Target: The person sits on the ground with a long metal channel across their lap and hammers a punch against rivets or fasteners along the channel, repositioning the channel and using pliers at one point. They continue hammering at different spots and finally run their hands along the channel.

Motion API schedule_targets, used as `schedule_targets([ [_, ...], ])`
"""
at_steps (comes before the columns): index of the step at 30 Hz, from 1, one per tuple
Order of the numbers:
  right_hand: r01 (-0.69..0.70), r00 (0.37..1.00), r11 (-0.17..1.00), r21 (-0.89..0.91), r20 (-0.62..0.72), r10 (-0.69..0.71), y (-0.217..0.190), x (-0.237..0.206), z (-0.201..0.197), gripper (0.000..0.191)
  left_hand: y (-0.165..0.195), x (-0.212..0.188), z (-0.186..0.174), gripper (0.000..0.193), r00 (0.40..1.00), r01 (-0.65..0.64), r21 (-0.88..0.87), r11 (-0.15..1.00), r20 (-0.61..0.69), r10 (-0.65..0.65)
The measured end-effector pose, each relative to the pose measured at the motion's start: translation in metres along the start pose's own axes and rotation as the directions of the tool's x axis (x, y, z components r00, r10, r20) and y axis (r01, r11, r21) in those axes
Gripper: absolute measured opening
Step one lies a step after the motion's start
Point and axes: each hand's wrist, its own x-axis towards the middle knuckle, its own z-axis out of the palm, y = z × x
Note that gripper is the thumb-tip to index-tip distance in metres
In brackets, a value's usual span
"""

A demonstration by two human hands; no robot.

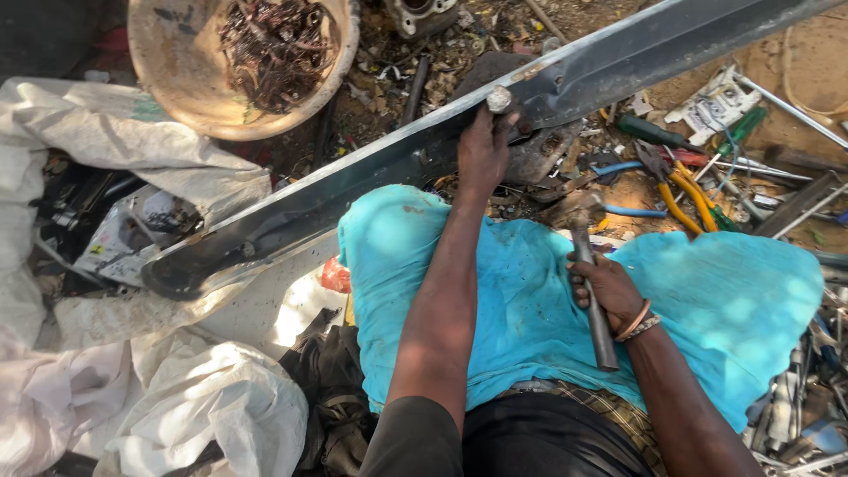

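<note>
Left hand (482, 152) on panel (371, 172) (right hand (609, 287) grips hammer (590, 283)).

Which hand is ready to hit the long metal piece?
The right hand, probably: it grips the hammer by its handle. The left hand is busy pressing a small chisel-like tool against the long metal strip.

metal strip (371, 168) cut off, bowl (177, 79) cropped
</note>
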Motion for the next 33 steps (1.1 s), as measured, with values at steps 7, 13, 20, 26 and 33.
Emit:
schedule_targets([
  [7, -0.040, 0.993, 0.986, 0.161, 0.117, 0.021, 0.008, 0.022, -0.019, 0.021, -0.003, 0.001, 0.002, 0.030, 1.000, -0.024, 0.032, 0.999, 0.005, 0.023],
  [13, -0.030, 0.992, 0.987, 0.155, 0.126, 0.010, 0.008, 0.016, -0.016, 0.023, -0.004, -0.004, 0.005, 0.035, 0.998, 0.061, -0.159, 0.985, 0.004, -0.061],
  [20, -0.030, 0.993, 0.985, 0.170, 0.121, 0.009, 0.004, 0.014, -0.014, 0.024, -0.007, -0.001, 0.006, 0.033, 0.998, 0.040, -0.159, 0.987, 0.063, -0.030],
  [26, -0.033, 0.995, 0.986, 0.163, 0.096, 0.018, 0.005, 0.013, -0.015, 0.026, -0.007, 0.000, 0.007, 0.026, 0.990, 0.092, -0.071, 0.993, 0.111, -0.084],
  [33, -0.018, 0.998, 0.992, 0.125, 0.059, 0.011, 0.003, 0.010, -0.008, 0.027, -0.004, 0.004, 0.012, 0.037, 0.983, -0.100, 0.078, 0.992, 0.164, 0.086],
])
